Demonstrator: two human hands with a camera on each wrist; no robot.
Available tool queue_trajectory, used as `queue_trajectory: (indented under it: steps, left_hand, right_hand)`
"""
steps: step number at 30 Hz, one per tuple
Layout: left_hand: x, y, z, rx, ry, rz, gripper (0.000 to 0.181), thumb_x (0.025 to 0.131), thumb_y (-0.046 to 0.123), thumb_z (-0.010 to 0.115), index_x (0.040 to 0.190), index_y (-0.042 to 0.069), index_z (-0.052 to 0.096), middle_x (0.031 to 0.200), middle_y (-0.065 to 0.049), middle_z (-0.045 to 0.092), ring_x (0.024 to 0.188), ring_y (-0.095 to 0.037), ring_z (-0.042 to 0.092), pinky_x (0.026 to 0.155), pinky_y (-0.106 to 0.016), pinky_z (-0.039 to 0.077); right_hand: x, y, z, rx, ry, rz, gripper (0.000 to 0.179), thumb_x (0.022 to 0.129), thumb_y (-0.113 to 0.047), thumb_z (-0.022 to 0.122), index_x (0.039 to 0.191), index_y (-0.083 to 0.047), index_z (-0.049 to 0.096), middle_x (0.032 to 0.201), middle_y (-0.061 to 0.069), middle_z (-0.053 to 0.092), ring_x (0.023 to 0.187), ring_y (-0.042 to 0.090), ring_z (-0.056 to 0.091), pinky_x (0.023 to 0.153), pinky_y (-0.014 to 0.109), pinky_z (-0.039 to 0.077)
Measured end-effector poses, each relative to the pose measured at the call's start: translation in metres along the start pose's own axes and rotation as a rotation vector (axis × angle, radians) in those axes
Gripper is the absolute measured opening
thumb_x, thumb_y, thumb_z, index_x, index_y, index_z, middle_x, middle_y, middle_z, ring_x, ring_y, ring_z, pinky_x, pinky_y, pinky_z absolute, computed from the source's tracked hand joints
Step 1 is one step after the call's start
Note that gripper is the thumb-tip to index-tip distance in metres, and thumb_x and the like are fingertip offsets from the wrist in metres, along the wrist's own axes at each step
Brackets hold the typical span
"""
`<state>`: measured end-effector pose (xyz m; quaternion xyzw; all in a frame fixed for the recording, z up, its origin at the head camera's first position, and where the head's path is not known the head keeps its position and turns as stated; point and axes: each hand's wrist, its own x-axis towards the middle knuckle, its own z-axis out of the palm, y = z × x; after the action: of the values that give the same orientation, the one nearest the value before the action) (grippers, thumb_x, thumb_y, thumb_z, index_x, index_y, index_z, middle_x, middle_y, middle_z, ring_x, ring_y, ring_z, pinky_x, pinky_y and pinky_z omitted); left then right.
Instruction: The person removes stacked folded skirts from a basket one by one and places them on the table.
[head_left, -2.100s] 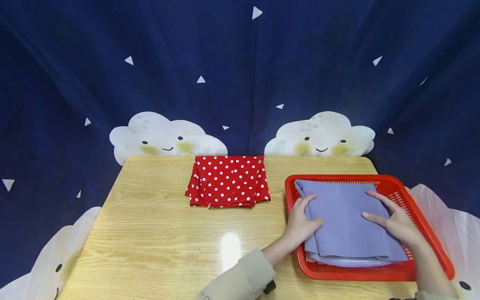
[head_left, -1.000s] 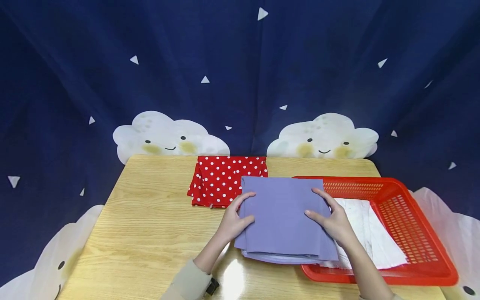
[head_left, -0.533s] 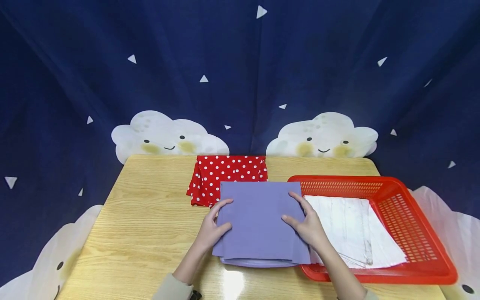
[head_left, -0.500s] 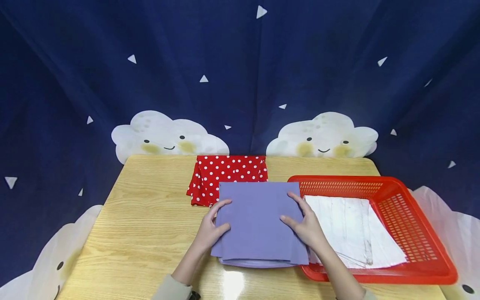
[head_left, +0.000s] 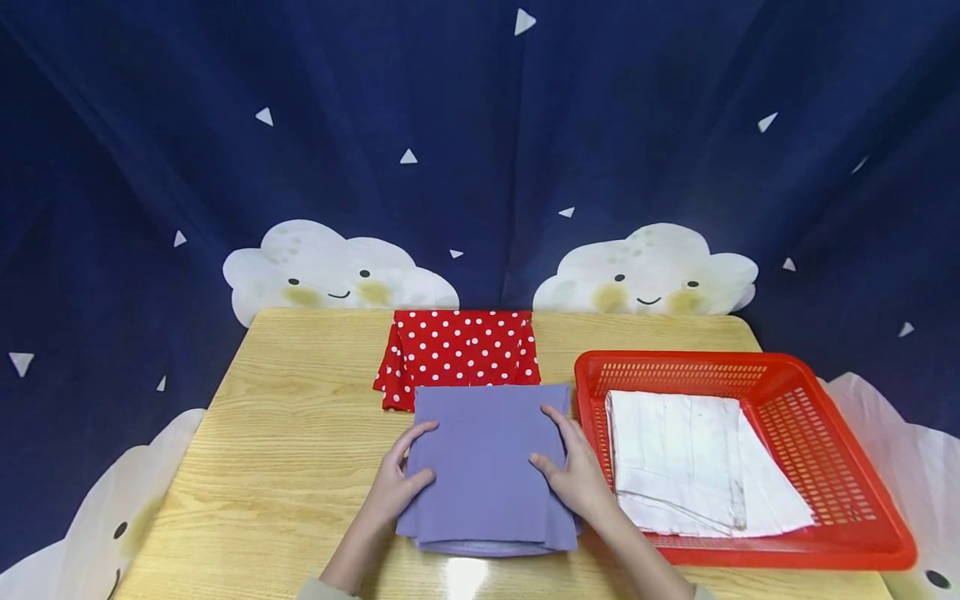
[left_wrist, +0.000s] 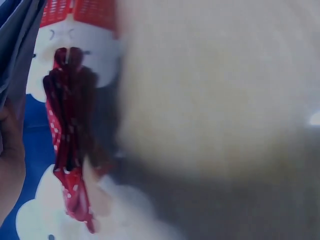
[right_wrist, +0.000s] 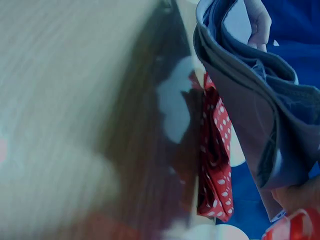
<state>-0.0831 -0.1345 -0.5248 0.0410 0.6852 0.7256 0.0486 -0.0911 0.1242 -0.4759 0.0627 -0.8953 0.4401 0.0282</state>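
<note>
A folded purple cloth (head_left: 483, 467) is held up over the front middle of the table, its layers hanging in loops in the right wrist view. My left hand (head_left: 393, 479) grips its left edge with the thumb on top and other fingers underneath. On the opposite edge, my right hand (head_left: 577, 475) grips in the same way. Behind it lies a folded red cloth with white dots (head_left: 461, 346), its front part hidden by the purple one in the head view.
To the right stands a red plastic basket (head_left: 690, 357) with slotted walls. Folded white cloth (head_left: 675, 454) lies inside it. The wooden table (head_left: 300, 433) ends at the back against a dark blue curtain (head_left: 337, 100) with printed clouds.
Both hands have lifted the purple cloth out of the basket and carried it left to the table's middle, then slightly toward the body. The white cloth in the basket is now uncovered.
</note>
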Motion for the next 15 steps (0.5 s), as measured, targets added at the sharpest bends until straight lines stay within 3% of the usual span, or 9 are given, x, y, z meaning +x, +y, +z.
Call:
queue_trajectory:
  steps: [7, 15]
  left_hand:
    - [-0.009, -0.021, -0.006, 0.112, -0.035, 0.137, 0.063, 0.067, -0.010, 0.053, 0.127, 0.008, 0.050, 0.110, -0.013, 0.055, 0.087, -0.011, 0.057, 0.068, -0.027, 0.051]
    - [-0.015, -0.031, -0.003, 0.104, 0.007, 0.023, 0.064, 0.065, -0.018, 0.053, 0.125, 0.005, 0.051, 0.120, -0.017, 0.051, 0.094, -0.014, 0.055, 0.079, -0.025, 0.047]
  right_hand:
    - [-0.012, 0.002, 0.015, 0.014, -0.024, 0.066, 0.068, 0.076, -0.002, 0.070, 0.136, -0.011, 0.040, 0.128, 0.017, 0.046, 0.120, 0.032, 0.043, 0.097, 0.052, 0.035]
    - [-0.021, 0.009, 0.030, 0.042, -0.008, 0.088, 0.065, 0.077, 0.006, 0.065, 0.135, -0.007, 0.039, 0.127, 0.020, 0.044, 0.119, 0.036, 0.042, 0.097, 0.055, 0.033]
